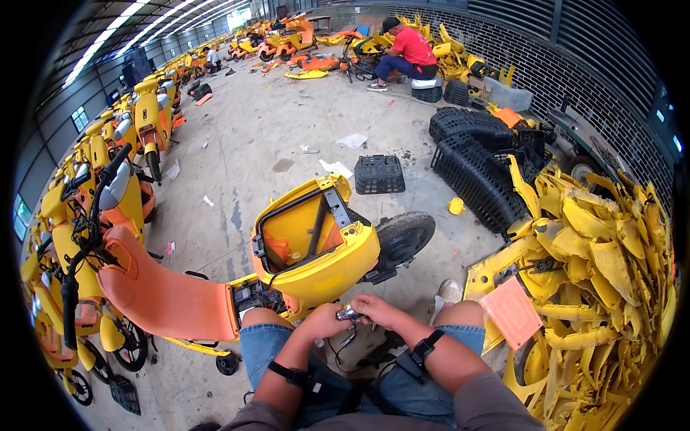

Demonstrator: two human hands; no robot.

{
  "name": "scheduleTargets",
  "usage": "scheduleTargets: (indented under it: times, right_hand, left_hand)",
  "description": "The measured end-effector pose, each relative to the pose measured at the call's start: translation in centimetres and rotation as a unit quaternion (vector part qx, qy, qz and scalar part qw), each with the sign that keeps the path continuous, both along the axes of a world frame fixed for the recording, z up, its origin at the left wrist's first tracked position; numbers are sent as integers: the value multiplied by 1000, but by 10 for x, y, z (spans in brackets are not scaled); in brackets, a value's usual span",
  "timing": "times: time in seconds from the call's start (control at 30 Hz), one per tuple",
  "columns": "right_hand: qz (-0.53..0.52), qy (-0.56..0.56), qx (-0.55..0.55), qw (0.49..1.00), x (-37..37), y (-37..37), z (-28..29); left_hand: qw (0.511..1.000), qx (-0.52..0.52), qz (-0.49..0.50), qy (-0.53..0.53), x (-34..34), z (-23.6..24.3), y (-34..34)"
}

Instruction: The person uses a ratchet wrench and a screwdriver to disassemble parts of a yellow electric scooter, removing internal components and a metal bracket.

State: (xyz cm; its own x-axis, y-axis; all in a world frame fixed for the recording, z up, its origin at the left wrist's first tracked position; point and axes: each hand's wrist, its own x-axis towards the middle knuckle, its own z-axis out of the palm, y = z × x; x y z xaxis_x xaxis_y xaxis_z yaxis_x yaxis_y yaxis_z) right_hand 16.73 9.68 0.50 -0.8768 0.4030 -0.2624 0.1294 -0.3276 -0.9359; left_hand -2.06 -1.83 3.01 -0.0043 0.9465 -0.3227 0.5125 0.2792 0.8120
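Large, warehouse-like scooter workshop. Partly stripped yellow scooter with orange seat (323, 273) just beyond hands (379, 310), wiring bared. Long rows of similar yellow scooters (147, 115) left of hands, stretching far ahead. Big heap of loose, curved yellow plastic panels (604, 287) right of hands; black plastic crates (474, 151) beyond it. Far ahead of hands, co-worker in red top (415, 47) seated low among parts. Bare grey concrete floor (215, 165); dark brick wall (532, 68) far right; bright roof strips (108, 39) far left.
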Motion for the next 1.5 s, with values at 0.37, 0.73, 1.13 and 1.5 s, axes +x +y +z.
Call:
scheduleTargets:
  times: [0.37,0.73,1.13,1.5]
  right_hand:
    - [5,8,9,1000,-6,4,10]
    - [-90,-91,264,956,-10,-3,16]
    - [-141,-184,253,939,-13,-7,29]
    - [-151,-175,233,945,-10,-8,31]
  left_hand:
    - [999,-19,17,-34,0,6,4]
    - [986,78,110,93,23,7,12]
    - [968,70,143,193,41,9,18]
    - [952,65,161,250,49,4,16]
